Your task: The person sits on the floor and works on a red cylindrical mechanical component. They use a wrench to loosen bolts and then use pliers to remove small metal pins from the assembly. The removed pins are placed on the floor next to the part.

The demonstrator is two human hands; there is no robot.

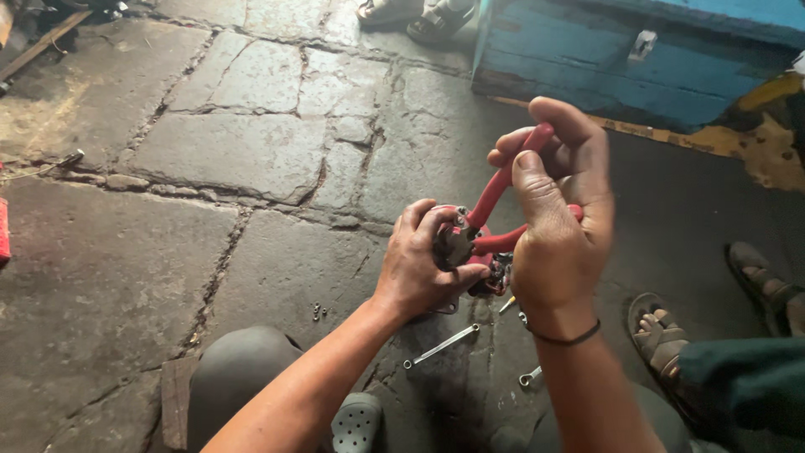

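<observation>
Two hands are working one small job here, right in the middle of the view above the cracked stone floor (pixel 251 151). The right hand (pixel 558 226) is squeezing a pair of red-handled pliers (pixel 495 214), its grip clenched around both handles, with one handle poking out past the fingers toward 12 o'clock. The left hand (pixel 419 260) is gripping a small metal part (pixel 457 245) with red bits on it, fingers curled tight, and the plier nose is meeting that part.

My read on handling: the part is looking rigid and fairly dense, probably greasy, so it could be slipping unless it's pinched by its body rather than its edges. The pliers are stiff, and holding them far down the handles is giving the most leverage.

Lying on the floor at 6 o'clock from the hands are a slim spanner (pixel 440 346) and a second spanner (pixel 530 377), plus a few tiny nuts (pixel 319 312) at about 8 o'clock. A blue wooden box (pixel 637 59) is sitting at 1 o'clock, and someone else's sandalled foot (pixel 658 340) is resting at 4 o'clock.
</observation>
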